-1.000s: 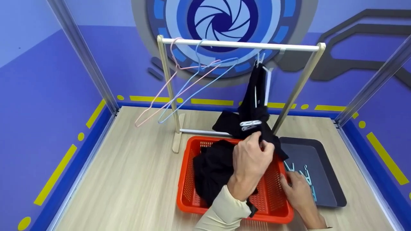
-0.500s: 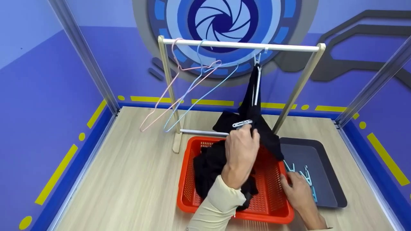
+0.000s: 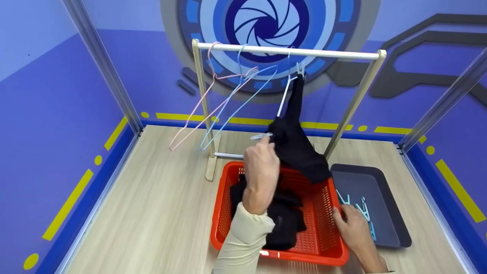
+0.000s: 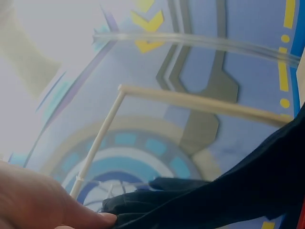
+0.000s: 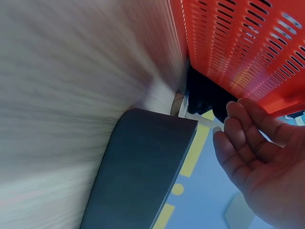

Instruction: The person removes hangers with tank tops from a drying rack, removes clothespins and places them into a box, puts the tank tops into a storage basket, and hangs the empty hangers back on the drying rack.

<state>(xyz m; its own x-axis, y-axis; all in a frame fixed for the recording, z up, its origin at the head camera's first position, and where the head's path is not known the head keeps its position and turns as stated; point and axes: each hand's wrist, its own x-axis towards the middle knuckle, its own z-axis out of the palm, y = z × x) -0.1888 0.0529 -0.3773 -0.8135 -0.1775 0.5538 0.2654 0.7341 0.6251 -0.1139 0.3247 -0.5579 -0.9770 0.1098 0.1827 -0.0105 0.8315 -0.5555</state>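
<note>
In the head view a black garment (image 3: pixel 298 148) hangs from a pale hanger (image 3: pixel 283 97) on the rack. A light clothespin (image 3: pixel 301 69) clips its upper end. My left hand (image 3: pixel 261 165) pinches the lower left part of the garment, right by another pale clothespin (image 3: pixel 260 136). In the left wrist view that hand (image 4: pixel 43 198) has its thumb against the dark cloth (image 4: pixel 190 202). My right hand (image 3: pixel 355 228) rests at the right rim of the red basket (image 3: pixel 338 228). The right wrist view shows its fingers loosely curled beside the basket wall (image 5: pixel 228 52).
More black cloth (image 3: pixel 281 224) lies in the basket. A dark tray (image 3: pixel 384 213) with several teal clothespins (image 3: pixel 363 209) stands to the right. A pink hanger (image 3: pixel 186 123) and a blue hanger (image 3: pixel 228 99) hang at the left of the wooden rack (image 3: pixel 342 55).
My left hand has moved left and slightly up, drawing the garment with it. Its hanger has slid left along the rail and turned. My right hand has stayed at the basket.
</note>
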